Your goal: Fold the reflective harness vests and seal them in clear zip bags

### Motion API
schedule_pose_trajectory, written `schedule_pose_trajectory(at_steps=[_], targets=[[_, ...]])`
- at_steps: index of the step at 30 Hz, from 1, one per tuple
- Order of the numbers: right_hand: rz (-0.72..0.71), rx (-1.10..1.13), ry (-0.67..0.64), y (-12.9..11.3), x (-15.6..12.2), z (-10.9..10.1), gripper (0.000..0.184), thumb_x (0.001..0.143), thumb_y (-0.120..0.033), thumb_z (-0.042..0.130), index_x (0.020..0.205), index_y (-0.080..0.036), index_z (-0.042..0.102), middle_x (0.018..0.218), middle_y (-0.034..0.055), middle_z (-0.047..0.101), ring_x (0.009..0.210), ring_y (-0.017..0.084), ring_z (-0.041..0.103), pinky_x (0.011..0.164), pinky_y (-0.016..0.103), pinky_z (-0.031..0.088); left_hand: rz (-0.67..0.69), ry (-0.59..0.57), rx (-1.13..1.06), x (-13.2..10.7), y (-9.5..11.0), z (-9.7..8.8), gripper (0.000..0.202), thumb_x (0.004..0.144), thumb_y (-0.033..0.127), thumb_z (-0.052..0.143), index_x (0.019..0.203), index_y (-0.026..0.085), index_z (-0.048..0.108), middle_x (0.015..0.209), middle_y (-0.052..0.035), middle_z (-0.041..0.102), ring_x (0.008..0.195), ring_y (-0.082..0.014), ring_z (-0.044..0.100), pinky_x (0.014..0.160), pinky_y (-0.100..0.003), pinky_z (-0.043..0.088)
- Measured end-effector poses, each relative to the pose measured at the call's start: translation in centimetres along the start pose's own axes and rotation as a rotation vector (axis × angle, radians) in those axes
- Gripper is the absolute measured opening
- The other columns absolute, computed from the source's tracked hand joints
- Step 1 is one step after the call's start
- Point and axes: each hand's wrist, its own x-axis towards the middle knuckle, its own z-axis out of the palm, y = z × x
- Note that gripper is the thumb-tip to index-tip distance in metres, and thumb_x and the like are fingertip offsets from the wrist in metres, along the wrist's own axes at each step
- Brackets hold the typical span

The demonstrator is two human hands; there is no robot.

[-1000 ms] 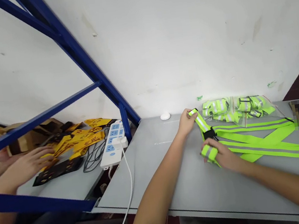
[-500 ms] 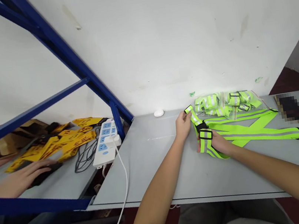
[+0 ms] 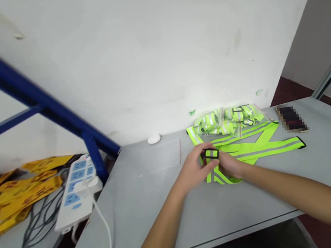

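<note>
A neon green reflective strap with a grey stripe and black buckles lies across the table, its lengths crossing one another. Around its black slide buckle, my left hand is closed, thumb below and fingers above. My right hand grips the same strap just right of the buckle, its fingertips partly hidden behind the webbing. A loop of strap hangs below both hands onto the table. One strap end lies flat beyond my left hand.
Clear zip bags of rolled green straps sit against the wall. A flat transparent bag and a white oval case lie to the left, a phone-like slab to the right. A power strip and blue frame border the left side.
My left hand has let go of the strap's far end and come down to the buckle beside my right hand. The view has swung right; the neighbouring person's hands are out of sight.
</note>
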Motion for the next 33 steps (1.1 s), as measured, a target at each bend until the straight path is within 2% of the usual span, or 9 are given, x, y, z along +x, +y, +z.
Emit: schedule_pose_trajectory(at_steps=[5,8,12,16,19,24,27,30,33], targets=[[0.015,-0.026,-0.059,-1.0,-0.5,0.4,0.029,0.080,-0.044,0.057,0.088,-0.017,0.065,0.071,0.0038,0.069,0.066,0.019,0.065,0.068,0.033,0.051,-0.254,0.081,-0.233,-0.3,-0.6,0.9,0.033,0.076,0.029,0.069,0.107,0.024,0.060,0.094,-0.0016,0.065,0.077,-0.0174,0.063,0.064,-0.028,0.052],[0.037,-0.072,-0.097,-2.1,-1.5,0.5,0.028,0.084,-0.043,0.053,0.084,-0.017,0.064,0.068,0.0027,0.067,0.069,0.019,0.064,0.071,0.033,0.050,-0.295,0.196,-0.418,0.2,-1.2,0.6,0.029,0.077,0.036,0.070,0.100,0.024,0.058,0.080,0.0020,0.062,0.054,-0.0112,0.055,0.051,-0.025,0.047],[0.036,-0.297,0.054,-2.7,-2.2,0.1,0.023,0.084,-0.039,0.055,0.071,-0.021,0.058,0.060,-0.0027,0.057,0.062,0.016,0.055,0.063,0.028,0.045,-0.283,0.352,-0.448,0.4,-2.3,-0.1,0.029,0.079,0.050,0.068,0.084,0.022,0.061,0.077,-0.0004,0.062,0.069,-0.0153,0.060,0.066,-0.028,0.052],[0.077,-0.376,0.129,-1.8,-2.2,0.0,0.026,0.081,-0.039,0.054,0.062,-0.023,0.046,0.050,-0.0060,0.040,0.047,0.012,0.035,0.046,0.025,0.029,-0.253,0.085,-0.485,0.1,-2.8,0.0,0.050,0.079,0.065,0.060,0.106,0.024,0.062,0.102,-0.0087,0.066,0.099,-0.0236,0.062,0.084,-0.034,0.051],[0.088,-0.406,0.144,-1.3,-2.0,0.1,0.029,0.082,-0.041,0.050,0.061,-0.023,0.040,0.049,-0.0068,0.033,0.045,0.011,0.028,0.044,0.025,0.023,-0.255,-0.057,-0.476,0.0,-2.6,0.2,0.052,0.076,0.060,0.067,0.113,0.025,0.060,0.113,-0.0098,0.064,0.114,-0.0256,0.057,0.089,-0.034,0.049],[0.020,-0.485,0.145,-2.5,-2.0,0.1,0.035,0.087,-0.046,0.046,0.061,-0.023,0.040,0.053,-0.0054,0.037,0.048,0.011,0.033,0.046,0.025,0.027,-0.298,0.080,-0.378,0.3,-3.0,0.6,0.036,0.073,0.039,0.075,0.103,0.022,0.064,0.101,-0.0058,0.067,0.094,-0.0217,0.064,0.078,-0.031,0.053],[-0.135,-0.684,0.195,-3.7,-2.5,-0.2,0.028,0.091,-0.047,0.047,0.086,-0.022,0.057,0.071,-0.0005,0.057,0.062,0.016,0.051,0.057,0.029,0.039,-0.308,0.277,-0.313,0.6,-4.0,1.0,0.034,0.079,0.035,0.067,0.109,0.020,0.058,0.093,-0.0050,0.067,0.085,-0.0204,0.066,0.073,-0.031,0.054],[-0.470,-1.197,0.248,-3.8,-3.1,-0.2,0.029,0.093,-0.038,0.048,0.115,-0.021,0.057,0.099,0.0090,0.068,0.091,0.025,0.062,0.077,0.038,0.047,-0.315,0.385,-0.220,1.0,-5.0,1.7,0.043,0.079,0.026,0.066,0.118,0.022,0.051,0.098,-0.0050,0.065,0.089,-0.0211,0.064,0.080,-0.035,0.052],[-0.733,-1.607,0.084,-2.3,-3.6,0.3,0.033,0.093,-0.028,0.047,0.123,-0.017,0.057,0.124,0.0153,0.062,0.117,0.031,0.054,0.098,0.049,0.042,-0.297,0.452,-0.106,1.3,-5.6,2.1,0.053,0.071,0.014,0.070,0.120,0.024,0.052,0.108,-0.0054,0.059,0.105,-0.0242,0.057,0.096,-0.041,0.044]])
